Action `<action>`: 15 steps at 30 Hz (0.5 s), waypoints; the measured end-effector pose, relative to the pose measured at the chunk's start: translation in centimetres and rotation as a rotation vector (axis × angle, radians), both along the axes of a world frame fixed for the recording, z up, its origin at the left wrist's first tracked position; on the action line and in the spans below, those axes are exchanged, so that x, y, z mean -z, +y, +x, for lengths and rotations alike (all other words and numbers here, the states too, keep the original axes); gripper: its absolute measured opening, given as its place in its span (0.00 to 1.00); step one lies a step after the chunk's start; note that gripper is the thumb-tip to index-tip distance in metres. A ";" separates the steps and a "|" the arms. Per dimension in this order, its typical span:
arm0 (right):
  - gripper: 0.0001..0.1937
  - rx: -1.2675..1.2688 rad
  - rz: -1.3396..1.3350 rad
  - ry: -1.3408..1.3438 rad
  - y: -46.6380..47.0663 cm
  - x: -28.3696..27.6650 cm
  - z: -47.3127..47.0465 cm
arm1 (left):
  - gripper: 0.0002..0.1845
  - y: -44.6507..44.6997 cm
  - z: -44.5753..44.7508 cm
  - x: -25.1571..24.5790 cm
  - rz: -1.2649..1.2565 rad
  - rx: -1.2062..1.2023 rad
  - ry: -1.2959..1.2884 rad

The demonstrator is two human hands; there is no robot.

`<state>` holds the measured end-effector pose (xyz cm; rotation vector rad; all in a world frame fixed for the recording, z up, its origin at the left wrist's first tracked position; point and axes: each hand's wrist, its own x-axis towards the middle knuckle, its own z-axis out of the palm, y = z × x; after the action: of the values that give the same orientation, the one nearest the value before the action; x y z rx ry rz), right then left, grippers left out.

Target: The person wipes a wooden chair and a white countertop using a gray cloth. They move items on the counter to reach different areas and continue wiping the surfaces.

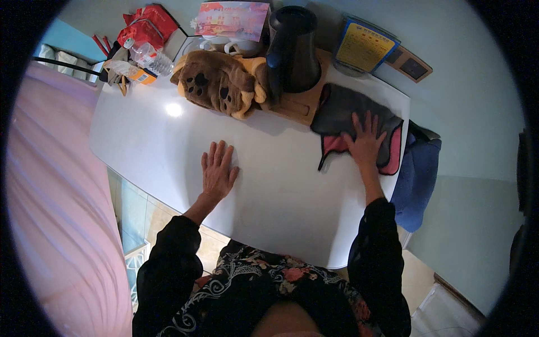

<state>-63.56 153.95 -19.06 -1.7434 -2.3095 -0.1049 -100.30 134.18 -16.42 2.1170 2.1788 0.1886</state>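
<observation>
My left hand (218, 172) rests palm down on the white tabletop (269, 177), fingers spread, holding nothing. Off to the right, my right hand (367, 142) lies flat with fingers apart on a folded grey and pink cloth (343, 111) with dark edging. One corner of the cloth, with a small loop, points toward me. The cloth lies by the table's right edge. Just behind it is a wooden tray (297, 107) that carries a dark thermal jug (294, 50).
A brown plush item with paw prints (214, 82) lies beside the tray. Behind it are white cups (242, 45) and a pink printed card (232, 20). A plastic bottle (149, 57) and red bag (149, 27) occupy the back left. A framed yellow sign (365, 45) stands back right. Pink curtain (63, 202) hangs left.
</observation>
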 end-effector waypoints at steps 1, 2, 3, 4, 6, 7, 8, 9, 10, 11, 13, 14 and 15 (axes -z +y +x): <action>0.33 0.038 -0.006 -0.027 1.5 0.2 0.0 | 0.33 0.0 0.3 0.0 -0.017 -0.035 0.009; 0.32 0.047 0.022 -0.027 2.9 0.4 0.0 | 0.33 0.1 0.3 -0.1 -0.020 -0.034 0.017; 0.32 0.072 0.025 -0.049 4.3 0.4 0.1 | 0.33 0.2 0.5 -0.1 -0.017 -0.038 0.028; 0.31 0.082 0.053 -0.055 5.4 0.5 0.2 | 0.33 0.2 0.6 -0.1 -0.026 -0.039 0.024; 0.29 0.084 0.048 -0.029 7.3 0.5 0.5 | 0.33 0.2 0.6 -0.2 -0.045 -0.064 0.035; 0.28 0.072 0.078 -0.010 8.3 0.5 0.6 | 0.33 0.2 0.5 -0.2 -0.028 -0.050 0.027; 0.28 0.092 0.072 -0.009 9.3 0.4 0.7 | 0.33 0.2 0.5 -0.2 -0.019 -0.047 0.028; 0.27 0.107 0.080 -0.012 10.1 0.4 0.8 | 0.33 0.1 0.5 -0.2 -0.012 -0.044 0.027; 0.27 0.145 0.058 -0.043 10.8 0.3 0.8 | 0.33 0.1 0.4 -0.2 -0.002 -0.041 0.021; 0.27 0.142 0.082 -0.027 11.4 0.1 0.8 | 0.33 0.1 0.4 -0.2 0.007 -0.039 0.014; 0.26 0.189 0.004 -0.062 11.8 -0.2 0.7 | 0.32 0.1 0.3 -0.3 0.015 -0.030 0.004; 0.26 0.191 0.003 -0.055 11.5 -0.3 0.7 | 0.32 0.2 0.3 -0.3 0.021 -0.025 -0.005; 0.26 0.204 -0.043 -0.064 11.1 -0.4 0.6 | 0.32 0.2 0.3 -0.3 0.034 -0.028 -0.007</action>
<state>-63.00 165.05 -18.66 -2.0213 -2.1857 -0.1504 -100.05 134.34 -16.15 2.1014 2.2174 0.2361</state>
